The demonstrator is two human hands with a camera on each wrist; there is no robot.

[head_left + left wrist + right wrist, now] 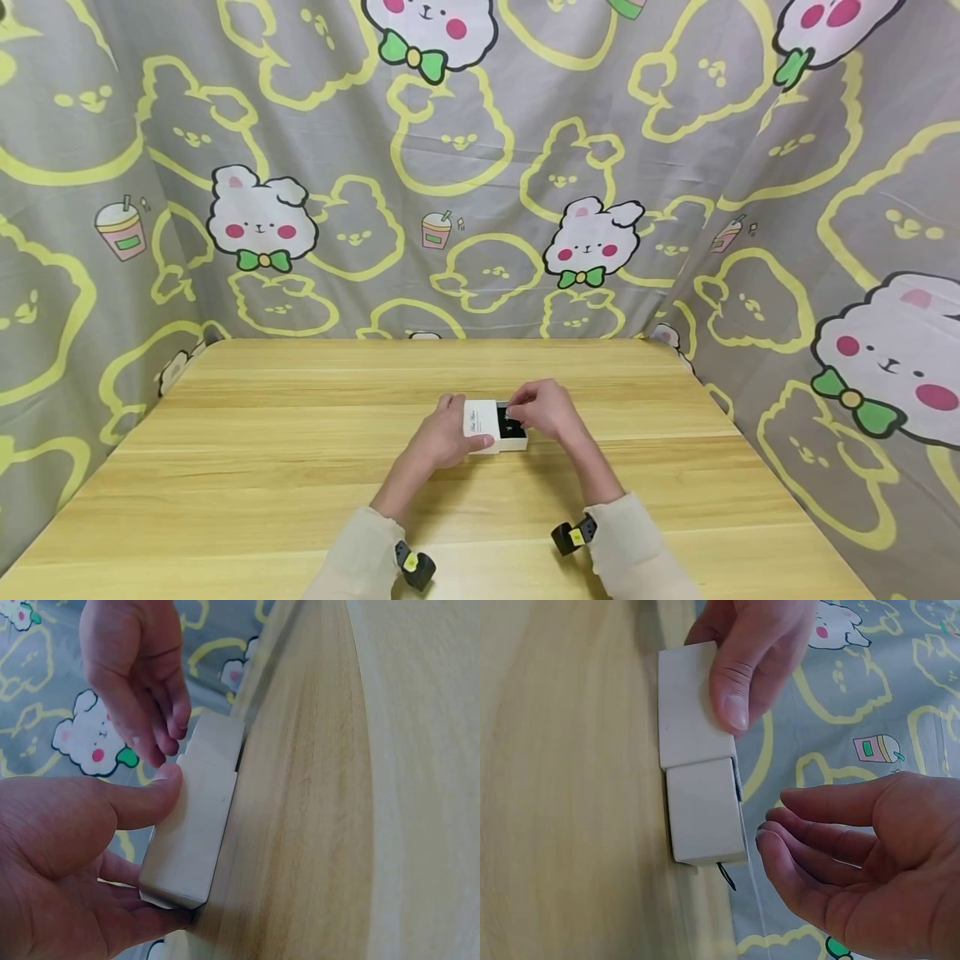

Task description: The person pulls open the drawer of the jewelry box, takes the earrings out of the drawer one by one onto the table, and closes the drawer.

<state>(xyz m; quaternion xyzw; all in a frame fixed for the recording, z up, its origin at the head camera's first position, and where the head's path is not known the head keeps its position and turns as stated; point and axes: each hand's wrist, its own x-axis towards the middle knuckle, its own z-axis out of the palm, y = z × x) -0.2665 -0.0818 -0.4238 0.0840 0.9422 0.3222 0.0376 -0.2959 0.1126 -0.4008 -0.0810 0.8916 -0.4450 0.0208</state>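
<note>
A small white drawer-style box [482,427] with dark print on its sleeve lies on the table, its drawer [513,444] slid partly out to the right. Inside the drawer, a black insert [513,432] carries small silvery star-shaped pieces. My left hand [444,433] grips the sleeve, thumb on the near side, as the left wrist view also shows. Above the open drawer hovers my right hand [546,408]; in the right wrist view its fingers [810,862] bend loosely, thumb apart from them, with nothing visible between. A thin black ribbon [726,876] hangs from the drawer's end.
The wooden table [300,483] spreads out around the box on all sides. A grey curtain [345,133] with rabbit and yellow outline figures stands behind the table and along both sides. Each sleeve cuff bears a black wrist camera [416,568].
</note>
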